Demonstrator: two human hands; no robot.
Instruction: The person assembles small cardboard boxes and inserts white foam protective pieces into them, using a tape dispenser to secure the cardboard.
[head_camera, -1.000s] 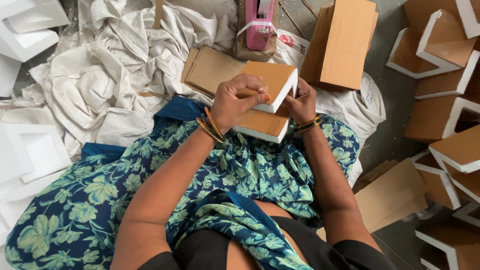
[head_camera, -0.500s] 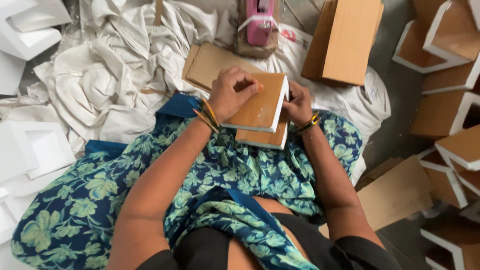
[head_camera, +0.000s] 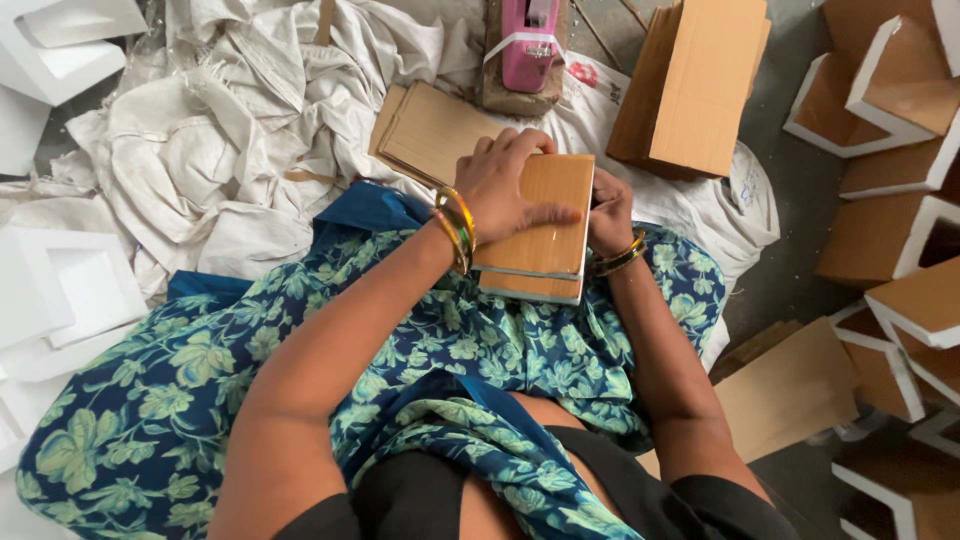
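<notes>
Two flat wood-coloured panels with white edges (head_camera: 545, 240) lie stacked on my lap, over a blue floral cloth (head_camera: 300, 370). My left hand (head_camera: 505, 185) presses flat on the top panel, fingers spread across its face. My right hand (head_camera: 608, 212) grips the stack's right edge from the side, its fingers partly hidden behind the panels. Bangles ring both wrists.
A flattened cardboard piece (head_camera: 430, 130) lies just beyond the panels. A pink tape dispenser (head_camera: 528, 45) stands farther back, a cardboard box (head_camera: 690, 85) to its right. White foam pieces (head_camera: 60, 290) lie at left, crumpled white sacks (head_camera: 230, 130) ahead, wood-and-white corner pieces (head_camera: 900, 200) at right.
The upper panel was tilted up on edge; it has come down flat onto the lower one. My left hand followed it and now lies on top.
</notes>
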